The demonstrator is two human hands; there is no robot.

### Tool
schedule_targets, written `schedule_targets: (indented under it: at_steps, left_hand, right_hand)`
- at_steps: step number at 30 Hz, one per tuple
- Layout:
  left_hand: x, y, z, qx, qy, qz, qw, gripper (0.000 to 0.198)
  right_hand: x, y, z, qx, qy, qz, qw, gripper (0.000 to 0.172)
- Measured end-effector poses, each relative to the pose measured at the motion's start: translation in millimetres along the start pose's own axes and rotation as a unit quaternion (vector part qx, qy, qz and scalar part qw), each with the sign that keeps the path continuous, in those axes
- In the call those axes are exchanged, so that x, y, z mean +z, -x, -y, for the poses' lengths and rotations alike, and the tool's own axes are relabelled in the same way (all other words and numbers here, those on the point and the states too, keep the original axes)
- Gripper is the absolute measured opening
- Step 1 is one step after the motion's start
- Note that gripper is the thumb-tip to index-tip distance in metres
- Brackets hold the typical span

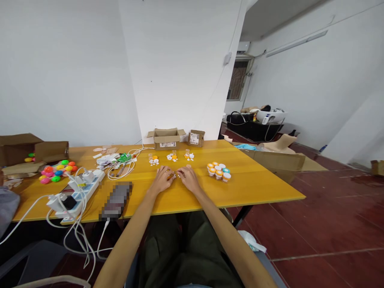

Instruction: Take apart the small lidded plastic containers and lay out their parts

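Observation:
Both my hands rest on the yellow table [240, 188] near its front middle, fingertips meeting. My left hand [163, 179] and my right hand [188, 178] have their fingers curled and pinch a tiny pale part [176, 175] between them; I cannot make out what it is. Just beyond lie small orange-and-white pieces [172, 157] in little groups. A cluster of small capped pots [219, 170] with orange, white and blue lids stands to the right of my right hand.
An open cardboard box [166, 138] and a smaller box [196, 137] stand at the far edge. A power strip [79, 192] with white cables, a blurred-out flat object [115, 201], coloured round toys [57, 171] and another box [33, 150] fill the left side.

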State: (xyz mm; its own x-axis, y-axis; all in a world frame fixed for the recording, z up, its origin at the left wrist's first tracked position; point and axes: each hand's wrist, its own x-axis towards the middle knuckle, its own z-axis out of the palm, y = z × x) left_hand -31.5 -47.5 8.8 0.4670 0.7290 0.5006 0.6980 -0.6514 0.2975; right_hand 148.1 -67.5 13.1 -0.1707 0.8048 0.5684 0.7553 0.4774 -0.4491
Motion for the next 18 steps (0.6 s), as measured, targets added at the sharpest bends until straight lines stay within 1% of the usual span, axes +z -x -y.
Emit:
schedule_targets:
  at_steps: [2, 5, 8, 10, 11, 13, 16, 18]
  left_hand:
    - [-0.4, 0, -1, -0.002, 0.006, -0.003, 1.0, 0.017]
    - [-1.3, -1, -3, -0.007, 0.014, -0.011, 1.0, 0.016]
    - [-2.1, -2, -3, -0.017, 0.028, -0.025, 0.999, 0.017]
    - [-2.4, -3, -1, -0.032, 0.042, -0.04, 0.998, 0.019]
    - [-2.3, -4, 0, -0.041, 0.051, -0.048, 0.997, 0.02]
    - [-1.6, -5, 3, -0.06, 0.073, -0.063, 0.994, 0.021]
    - [1.1, -6, 8, -0.093, 0.116, -0.072, 0.986, 0.021]
    - [3.5, -6, 11, -0.12, 0.149, -0.064, 0.98, 0.018]
  right_hand:
    - [-1, 0, -1, 0.01, -0.006, -0.024, 1.0, 0.021]
    - [-1, 0, -3, 0.043, -0.012, -0.089, 0.995, 0.023]
    - [1, 1, -10, 0.107, -0.02, -0.162, 0.981, 0.027]
    - [4, 0, -16, 0.154, -0.028, -0.191, 0.969, 0.029]
    - [6, 0, -20, 0.173, -0.033, -0.197, 0.965, 0.03]
    - [11, -2, -27, 0.199, -0.047, -0.187, 0.961, 0.031]
    - [20, -5, -37, 0.223, -0.075, -0.142, 0.962, 0.032]
    - [26, -6, -41, 0.22, -0.097, -0.112, 0.964, 0.032]
